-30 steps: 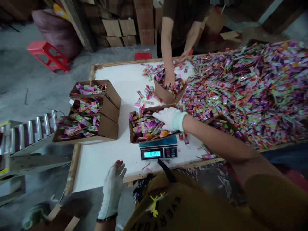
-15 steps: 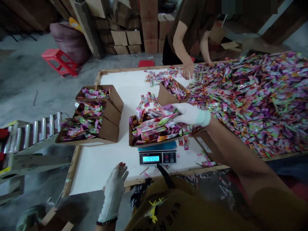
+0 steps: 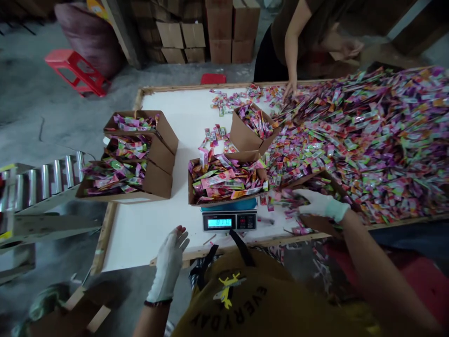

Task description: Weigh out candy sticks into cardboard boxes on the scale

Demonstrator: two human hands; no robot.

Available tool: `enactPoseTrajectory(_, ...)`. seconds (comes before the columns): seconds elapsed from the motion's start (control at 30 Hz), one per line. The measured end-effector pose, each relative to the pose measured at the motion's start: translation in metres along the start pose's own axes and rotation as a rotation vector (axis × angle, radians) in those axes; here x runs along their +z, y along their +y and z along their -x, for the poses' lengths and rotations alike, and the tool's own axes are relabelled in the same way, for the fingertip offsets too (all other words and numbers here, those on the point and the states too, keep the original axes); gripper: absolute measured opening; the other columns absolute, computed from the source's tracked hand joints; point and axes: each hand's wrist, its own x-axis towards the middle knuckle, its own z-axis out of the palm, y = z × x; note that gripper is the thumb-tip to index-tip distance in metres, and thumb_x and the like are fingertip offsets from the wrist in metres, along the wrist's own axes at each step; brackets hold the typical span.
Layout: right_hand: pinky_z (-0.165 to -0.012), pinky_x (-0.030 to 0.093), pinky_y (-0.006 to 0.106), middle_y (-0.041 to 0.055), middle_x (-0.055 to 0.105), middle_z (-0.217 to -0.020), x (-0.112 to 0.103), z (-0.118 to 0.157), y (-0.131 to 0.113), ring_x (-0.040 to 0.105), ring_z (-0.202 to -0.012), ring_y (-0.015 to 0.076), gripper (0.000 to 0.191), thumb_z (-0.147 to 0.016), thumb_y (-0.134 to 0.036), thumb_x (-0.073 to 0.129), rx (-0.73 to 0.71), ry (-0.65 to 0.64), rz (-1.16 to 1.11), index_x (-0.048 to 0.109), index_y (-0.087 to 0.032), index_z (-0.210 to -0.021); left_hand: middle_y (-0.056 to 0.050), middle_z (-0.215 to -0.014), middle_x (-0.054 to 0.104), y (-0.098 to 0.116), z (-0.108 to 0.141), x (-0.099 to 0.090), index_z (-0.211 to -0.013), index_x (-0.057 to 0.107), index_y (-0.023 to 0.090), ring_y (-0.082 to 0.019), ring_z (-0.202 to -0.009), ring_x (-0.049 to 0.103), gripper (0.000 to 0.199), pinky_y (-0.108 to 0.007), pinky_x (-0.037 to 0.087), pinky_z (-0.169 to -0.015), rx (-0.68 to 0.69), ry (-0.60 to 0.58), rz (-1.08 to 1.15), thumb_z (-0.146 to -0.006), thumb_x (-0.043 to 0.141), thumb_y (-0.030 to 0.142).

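My right hand [image 3: 315,203], in a white glove, is closed on a handful of small, colourful stick-shaped packets [image 3: 288,198], blurred by motion. It hovers over the near side of a cardboard box [image 3: 321,224] right of the scale. An open carton [image 3: 224,202] heaped with the same packets rests on a digital scale [image 3: 229,221] with a lit blue display. My left hand [image 3: 170,257], also gloved, is held with fingers outstretched and nothing in it, by the table's front edge, left of the scale.
Several packet-filled cartons [image 3: 159,180] stand on the left of the white table [image 3: 140,234], beside a roller conveyor [image 3: 45,182]. Another filled carton [image 3: 243,135] sits behind the scale. A large packet heap [image 3: 379,140] covers the right side. Across the table, a co-worker's hand [image 3: 290,89] touches packets.
My right hand has moved right and nearer me with packets, away from the carton on the scale. The display reading has changed. The co-worker's other hand has lifted off the table.
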Motion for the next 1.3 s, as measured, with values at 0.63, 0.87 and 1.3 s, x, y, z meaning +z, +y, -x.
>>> enactPoseTrajectory(0.63, -0.093, 0.055, 0.039, 0.0205, 0.073, -0.126, 0.090, -0.116, -0.243, 0.072, -0.111, 0.0341, 0.047, -0.088, -0.035, 0.075, -0.642, -0.376, 0.678, 0.067, -0.012, -0.127, -0.013, -0.111, 0.076, -0.021, -0.017, -0.048, -0.101, 0.070, 0.023, -0.034, -0.117, 0.073, 0.024, -0.055, 0.053, -0.111, -0.006, 0.120, 0.071, -0.079, 0.069, 0.032)
enactPoseTrajectory(0.87, -0.092, 0.057, 0.037, 0.0054, 0.072, -0.094, 0.050, -0.105, -0.211, 0.070, -0.091, 0.0218, 0.021, -0.090, -0.029, 0.069, -0.713, -0.265, -0.237, 0.065, -0.016, -0.106, -0.012, -0.114, 0.074, -0.020, -0.012, -0.035, -0.102, 0.071, 0.021, -0.029, -0.107, 0.074, 0.027, -0.050, 0.054, -0.109, -0.018, 0.077, 0.064, -0.077, 0.069, 0.027)
enactPoseTrajectory(1.3, -0.059, 0.052, 0.031, -0.0010, 0.058, -0.072, -0.042, 0.015, -0.097, 0.050, -0.062, 0.0151, 0.041, -0.079, -0.055, 0.087, -0.317, 0.228, -0.554, 0.060, -0.024, -0.079, -0.014, -0.111, 0.074, -0.003, -0.009, -0.002, -0.103, 0.070, 0.019, -0.029, -0.105, 0.073, 0.033, -0.046, 0.057, -0.099, -0.008, -0.049, -0.006, -0.075, 0.074, 0.037)
